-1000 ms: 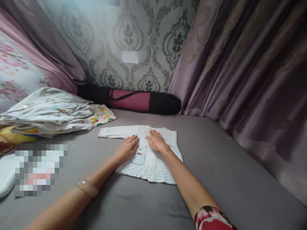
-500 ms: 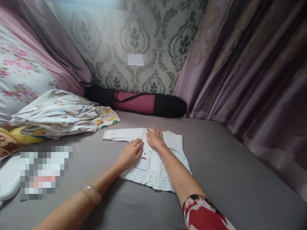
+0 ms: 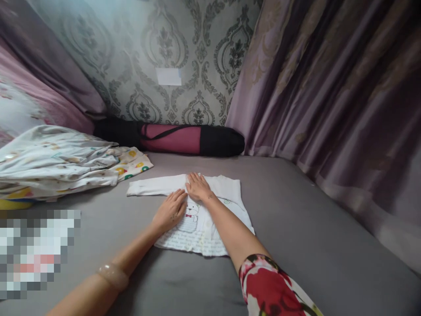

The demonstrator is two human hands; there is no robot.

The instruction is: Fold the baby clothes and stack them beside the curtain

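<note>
The left hand (image 3: pixel 169 211) and right hand (image 3: pixel 198 188) lie flat, grasping nothing, atop the bear-print shirt (image 3: pixel 202 232); its sleeve (image 3: pixel 151 186) points left, nearer the former.

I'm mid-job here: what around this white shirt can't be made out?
All in the head view:
White printed fabric shirt: partly hidden beneath the bare right forearm.
Line-drawn bear print: partly covered by the flat left-hand grip.
Small grey hem lettering: too small to read.
Pale blocky patch: pixelated, and cut off by the left edge.
Crumpled white patterned cloth: cut off by the left edge.
</note>
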